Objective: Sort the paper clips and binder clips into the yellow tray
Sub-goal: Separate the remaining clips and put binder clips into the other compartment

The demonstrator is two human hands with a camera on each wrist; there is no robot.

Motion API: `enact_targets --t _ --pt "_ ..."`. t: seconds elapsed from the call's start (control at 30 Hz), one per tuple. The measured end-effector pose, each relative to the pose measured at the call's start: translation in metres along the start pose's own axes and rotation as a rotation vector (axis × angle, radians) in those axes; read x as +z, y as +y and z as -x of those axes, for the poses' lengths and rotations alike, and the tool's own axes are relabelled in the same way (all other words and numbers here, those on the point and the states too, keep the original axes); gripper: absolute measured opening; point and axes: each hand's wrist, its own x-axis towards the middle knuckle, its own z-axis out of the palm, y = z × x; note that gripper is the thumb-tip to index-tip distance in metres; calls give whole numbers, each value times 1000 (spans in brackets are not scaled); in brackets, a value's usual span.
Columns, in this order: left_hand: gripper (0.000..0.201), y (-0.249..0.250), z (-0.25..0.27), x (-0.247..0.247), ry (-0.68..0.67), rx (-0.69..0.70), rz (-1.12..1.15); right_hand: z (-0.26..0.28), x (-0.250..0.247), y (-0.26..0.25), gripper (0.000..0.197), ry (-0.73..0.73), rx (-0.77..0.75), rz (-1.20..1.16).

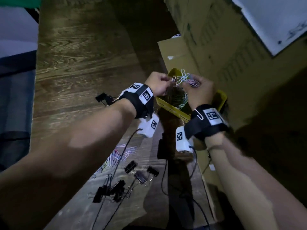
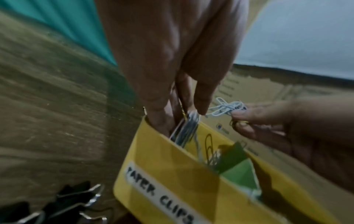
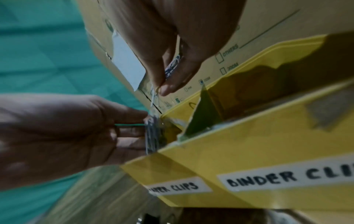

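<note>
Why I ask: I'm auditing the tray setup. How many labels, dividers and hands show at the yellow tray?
Labels: 2 (paper clips label, binder clips label)
Green divider: 1
Hands: 2 (left hand, right hand)
Total: 5

Yellow tray (image 3: 239, 151), black binder clips (image 1: 116, 188), wood-grain table (image 1: 74, 55), seemingly pastel paper clips (image 1: 119, 155).

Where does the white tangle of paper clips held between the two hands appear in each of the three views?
Head: white tangle of paper clips upper centre, between the left hand and right hand, above the yellow tray.
Left wrist: right of centre, above the tray's far rim.
Right wrist: only a blurred white strand below the right hand's fingers.
Shared landmark: the PAPER CLIPS label.
</note>
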Motion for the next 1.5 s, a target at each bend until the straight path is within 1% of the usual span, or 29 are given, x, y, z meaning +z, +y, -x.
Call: enact_targets --t 0.07,0.13,0.2,0.27,0.33,0.43,0.47,0.5,0.57,0.63,0.7,0.73,0.77,0.83,0.87,0.9,0.93,0.97,1.03,1.07,1.13,1.2,1.23,1.27,1.33,1.37,1.4,1.47,1.5 --pt "19 -8 -3 1 -69 0 -231 -5 4 7 33 -16 -35 137" --pt "22 -8 -1 -3 -88 24 -295 -7 7 8 31 -66 -81 255" --pt "20 -6 7 -9 -59 51 -161 -8 11 8 33 -132 -118 345" --pt "21 -9 18 -19 -13 48 8 -7 12 6 37 -230 -112 351" --pt "20 -18 30 -39 28 62 105 -6 10 4 39 -310 -132 364" --pt "21 -44 52 -85 123 72 184 4 9 1 32 -333 -190 363" --pt "23 -58 60 -104 173 63 168 11 9 -1 29 -319 -210 330" --pt "26 -73 69 -124 226 49 96 20 10 -4 30 -312 -238 284" --pt "37 -107 88 -164 270 27 -172 41 17 -13 41 -354 -343 242" --pt "39 -136 106 -187 198 -34 -479 65 31 -24 46 -478 -467 290" --pt "32 -157 122 -190 96 -68 -693 88 52 -32 45 -691 -540 358" --pt "28 -164 129 -185 71 -51 -754 99 65 -33 45 -812 -556 412" --pt "30 -171 134 -179 57 1 -795 109 78 -32 46 -929 -557 482" --pt "48 -184 141 -163 -7 155 -842 128 102 -25 55 -1110 -571 644" --pt "52 -195 142 -156 -27 216 -864 136 112 -21 60 -1176 -578 738" --pt "53 -204 143 -152 -38 234 -876 143 121 -17 65 -1227 -584 845" --pt "52 -208 146 -148 -61 216 -890 147 129 -12 69 -1265 -590 955" --pt "53 -213 149 -146 -79 194 -926 151 137 -9 72 -1283 -608 1054" --pt "62 -224 161 -145 -143 153 -1042 153 148 -5 75 -1258 -639 1177" --pt "66 -232 167 -148 -170 171 -1085 152 151 -3 76 -1225 -631 1194" --pt "69 -246 182 -160 -207 276 -1074 146 155 2 77 -1149 -585 1183" --pt "71 -259 197 -174 -191 385 -1002 144 152 8 76 -1076 -576 1135" --pt "70 -263 204 -180 -151 406 -969 147 148 10 73 -1029 -590 1086" --pt "68 -267 211 -188 -74 394 -944 152 142 13 67 -968 -607 1026" --pt "61 -268 220 -200 150 265 -906 165 130 22 50 -849 -583 948" --pt "56 -272 221 -204 243 178 -886 173 124 29 42 -821 -513 951" --pt "51 -274 222 -206 308 104 -863 181 118 36 39 -818 -425 971" --pt "40 -275 220 -202 334 -12 -805 195 113 48 51 -847 -281 1025" --pt "37 -272 219 -195 320 -45 -767 200 113 52 59 -848 -250 1031"
